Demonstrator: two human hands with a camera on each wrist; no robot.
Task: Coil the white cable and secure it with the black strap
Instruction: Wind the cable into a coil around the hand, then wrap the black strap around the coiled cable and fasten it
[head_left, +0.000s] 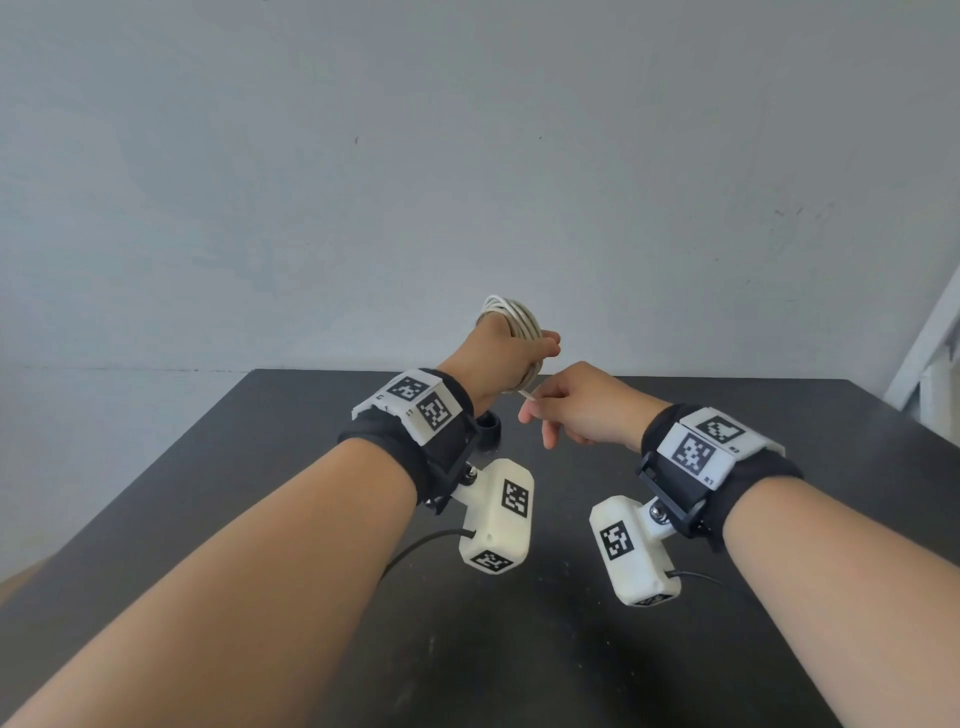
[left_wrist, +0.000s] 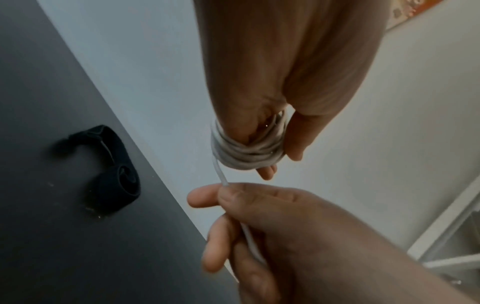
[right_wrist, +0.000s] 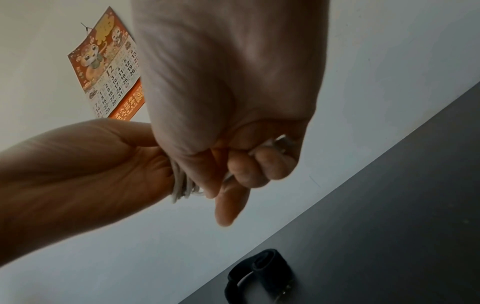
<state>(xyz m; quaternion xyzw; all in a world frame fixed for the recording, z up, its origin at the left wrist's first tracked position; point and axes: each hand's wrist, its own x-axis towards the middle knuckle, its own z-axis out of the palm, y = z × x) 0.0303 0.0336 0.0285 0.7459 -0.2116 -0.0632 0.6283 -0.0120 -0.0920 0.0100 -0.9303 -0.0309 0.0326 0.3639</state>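
The white cable (head_left: 511, 318) is wound in several loops around my left hand (head_left: 498, 358), which is raised above the far edge of the black table and grips the coil (left_wrist: 246, 153). A short free tail (left_wrist: 220, 172) runs from the coil down to my right hand (head_left: 540, 415), which pinches it between thumb and fingers just right of and below the left hand. The cable's metal plug end (right_wrist: 281, 139) peeks out of the right fist. The black strap (head_left: 126, 431), loosely curled, lies on the table under my left wrist and shows in both wrist views (left_wrist: 111, 172) (right_wrist: 259, 275).
The black table (head_left: 727, 493) stands against a plain grey wall. A white frame (head_left: 930, 353) leans at the far right. A red and orange calendar (right_wrist: 111, 67) hangs on the wall. Camera leads trail from both wrist units over the table.
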